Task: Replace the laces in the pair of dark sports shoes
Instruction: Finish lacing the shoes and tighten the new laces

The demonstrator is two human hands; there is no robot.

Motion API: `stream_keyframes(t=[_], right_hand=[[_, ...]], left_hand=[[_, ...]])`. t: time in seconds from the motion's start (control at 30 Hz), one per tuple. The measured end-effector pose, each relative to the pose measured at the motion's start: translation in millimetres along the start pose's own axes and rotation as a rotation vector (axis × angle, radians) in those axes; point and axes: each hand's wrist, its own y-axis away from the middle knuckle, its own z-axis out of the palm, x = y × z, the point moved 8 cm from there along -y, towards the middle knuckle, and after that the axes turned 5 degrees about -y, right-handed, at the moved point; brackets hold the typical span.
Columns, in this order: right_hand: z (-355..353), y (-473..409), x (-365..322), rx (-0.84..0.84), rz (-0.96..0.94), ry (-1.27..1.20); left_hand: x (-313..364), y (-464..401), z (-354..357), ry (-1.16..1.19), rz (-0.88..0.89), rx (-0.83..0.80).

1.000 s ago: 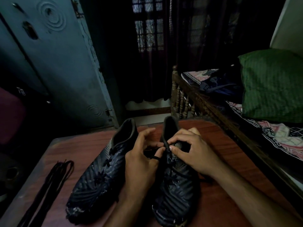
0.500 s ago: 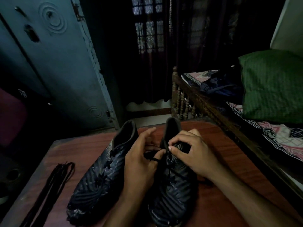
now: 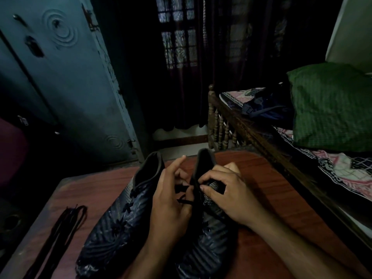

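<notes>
Sitting side by side on the table: left shoe and right shoe, both heels away. Lying at the table's left edge, well apart: spare laces. Bracing the right shoe's collar, right hand curled round it. Pinching the lace near the top eyelets, left hand, forefinger lifted. Probably drawing out the old lace; next, needing to pull its end free of the eyelet.
</notes>
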Motion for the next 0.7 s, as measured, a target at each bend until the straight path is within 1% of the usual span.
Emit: stream_keyframes(t=[0.17,0.27,0.43,0.57,0.7], right_hand=[[0.8,0.9,0.5,0.004,0.003,0.009],[0.3,0.5,0.1,0.014,0.009,0.001],[2.4,1.1,-1.9,0.014,0.008,-0.030],[3.0,1.0,-1.1,0.009,0.010,-0.030],[2.4,1.0,-0.4,0.022,0.032,-0.059]], left_hand=[[5.6,-0.9,1.5,-0.026,0.052,-0.009],[-0.9,-0.4,0.7,0.053,-0.016,-0.014],[-17.6,-2.0,-2.6,0.219,-0.177,0.054],[-17.2,-1.6,-1.8,0.246,-0.187,0.033],[-14.3,-1.2,2.4,0.208,-0.178,0.010]])
